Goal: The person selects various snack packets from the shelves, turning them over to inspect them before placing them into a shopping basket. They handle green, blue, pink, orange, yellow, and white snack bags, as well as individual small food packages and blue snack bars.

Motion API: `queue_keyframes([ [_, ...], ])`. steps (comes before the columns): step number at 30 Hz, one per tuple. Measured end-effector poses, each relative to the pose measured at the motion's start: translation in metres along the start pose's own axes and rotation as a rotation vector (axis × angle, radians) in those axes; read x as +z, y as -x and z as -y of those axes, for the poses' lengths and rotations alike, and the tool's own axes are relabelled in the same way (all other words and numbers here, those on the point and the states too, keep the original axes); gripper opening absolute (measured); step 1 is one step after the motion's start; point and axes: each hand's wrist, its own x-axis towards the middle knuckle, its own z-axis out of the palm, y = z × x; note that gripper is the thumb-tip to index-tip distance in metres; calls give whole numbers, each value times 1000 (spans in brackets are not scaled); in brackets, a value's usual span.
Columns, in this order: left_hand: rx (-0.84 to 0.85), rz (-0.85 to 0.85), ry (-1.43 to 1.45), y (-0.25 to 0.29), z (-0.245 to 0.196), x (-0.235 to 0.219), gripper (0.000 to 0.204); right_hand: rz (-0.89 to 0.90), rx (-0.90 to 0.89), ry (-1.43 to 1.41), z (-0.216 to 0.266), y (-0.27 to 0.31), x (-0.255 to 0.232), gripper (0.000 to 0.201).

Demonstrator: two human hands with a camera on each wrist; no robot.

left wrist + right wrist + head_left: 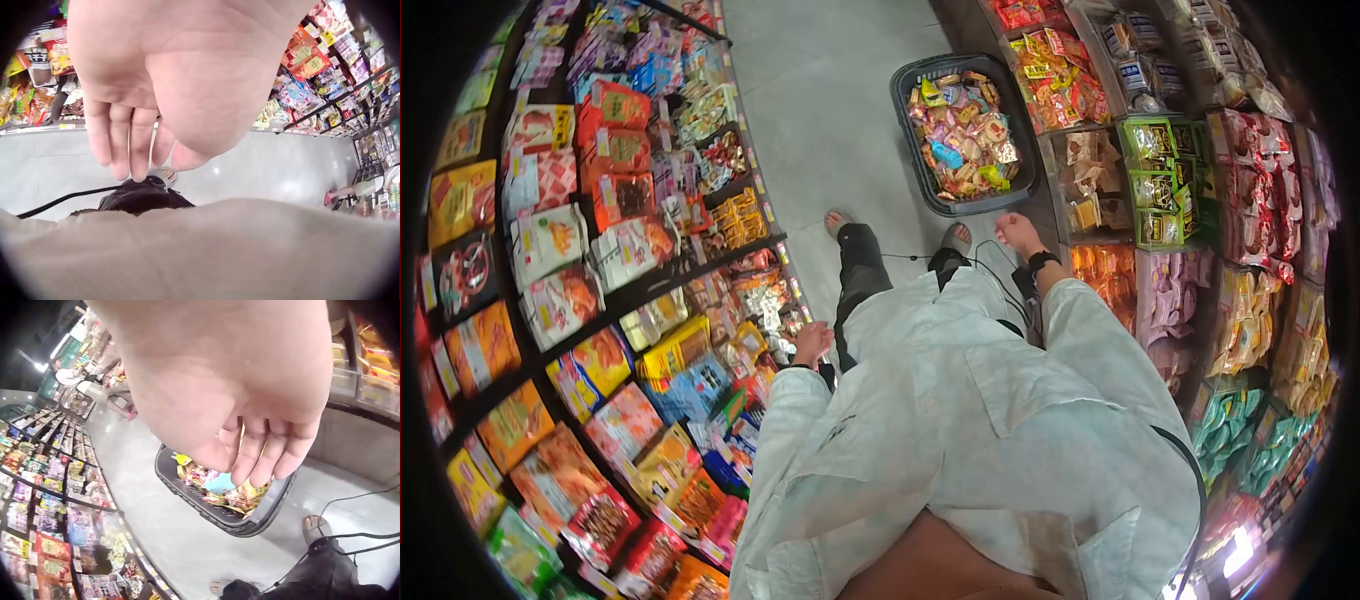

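Note:
In the head view a dark basket (pixel 907 160) with many small wrapped snacks (pixel 966 135) stands on the floor by the right shelves. The right hand (pixel 1022 234) is just beside its near corner and holds nothing, fingers loosely bent. From the right wrist view, the right hand (pixel 231 381) covers part of the basket (pixel 250 526). The left hand (pixel 811 343) hangs near the left shelf's edge in the head view. Loose, slightly bent fingers with nothing in them show on the left hand (pixel 181 75) in the left wrist view.
Shelves of packaged snacks (pixel 615 150) line the left side, and clear bins of snacks (pixel 1157 180) line the right. A black cable (pixel 998 280) runs near the feet. Another person (pixel 81 384) is farther down the aisle in the right wrist view.

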Motion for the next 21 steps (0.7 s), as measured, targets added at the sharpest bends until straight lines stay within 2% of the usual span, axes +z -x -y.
queue_keyframes([
  [1, 1, 36, 6, -13, -18, -8, 20, 11, 47, 24, -6, -4, 4, 21],
  [2, 47, -11, 48, -27, -33, -10, 21, 10, 118, 21, -11, -7, 7, 18],
  [4, 138, 43, -75, -60, -71, -31, 22, 10, 257, 10, -15, -4, 16, 13],
  [6, 569, 87, -419, -121, -87, -72, 20, -104, 287, -88, -7, 11, 34, 13],
  [8, 568, 114, -402, -130, -119, -90, 19, -138, 346, -156, 5, 28, 56, 12],
  [10, 143, 114, -56, -123, -167, -97, 17, -99, 416, -214, 27, 35, 76, 12],
  [11, 180, 123, -70, -123, -186, -104, 15, -117, 419, -190, 42, 36, 87, 15],
  [14, 141, 104, -76, -135, -228, -122, 13, -137, 309, -117, 78, 32, 114, 16],
  [15, 105, 201, 0, -155, -230, -133, 13, -114, 260, -90, 82, 21, 120, 16],
  [16, 86, 137, -42, -144, -245, -133, 14, -87, 213, -62, 82, 8, 129, 16],
  [18, 67, 180, 28, -128, -270, -136, 20, -37, 167, -53, 91, -16, 141, 17],
  [20, 83, 117, -116, -125, -283, -141, 21, 15, 161, -82, 112, -46, 150, 18],
  [21, 199, 193, -326, -163, -265, -169, 22, 19, 160, -102, 118, -66, 154, 18],
])
